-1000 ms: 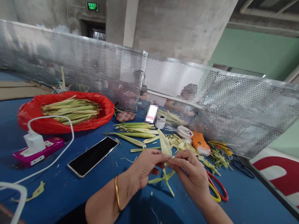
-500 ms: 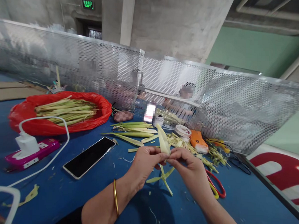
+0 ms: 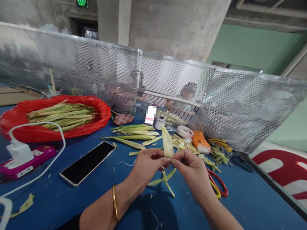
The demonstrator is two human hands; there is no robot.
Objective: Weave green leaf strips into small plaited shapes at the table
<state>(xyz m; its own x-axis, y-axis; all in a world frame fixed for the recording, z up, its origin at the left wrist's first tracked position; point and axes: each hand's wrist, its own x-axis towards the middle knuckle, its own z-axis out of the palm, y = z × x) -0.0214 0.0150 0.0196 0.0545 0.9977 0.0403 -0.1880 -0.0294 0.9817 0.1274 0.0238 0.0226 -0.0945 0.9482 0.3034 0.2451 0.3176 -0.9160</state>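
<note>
Above the blue table, a pale yellow-green plant leaf point(image 3: 168, 144) stands upright between my hands. My left hand point(image 3: 147, 165) is closed, pinching the leaf's lower end between thumb and fingers. From the other side my right hand point(image 3: 190, 168) pinches the same end, its fingertips almost touching the left ones. Several thin green strips point(image 3: 165, 180) stick out below my fingers; the fingers hide how they join the leaf. Red and yellow handles, seemingly of scissors point(image 3: 221, 185), lie partly behind my right wrist.
A red plastic bag point(image 3: 97, 126) holds many green stalks. Loose leaves point(image 3: 134, 136) lie ahead, with trimmed scraps point(image 3: 185, 147), a tape roll point(image 3: 185, 131) and an orange packet point(image 3: 200, 140). A black-screened phone point(image 3: 88, 163) and purple power strip point(image 3: 28, 161) are left. Perforated panels point(image 3: 94, 66) screen off seated people.
The view has turned slightly right, so everything shifts a little left. Both hands keep their pinch on the leaf, and my fingertips have come closer together.
</note>
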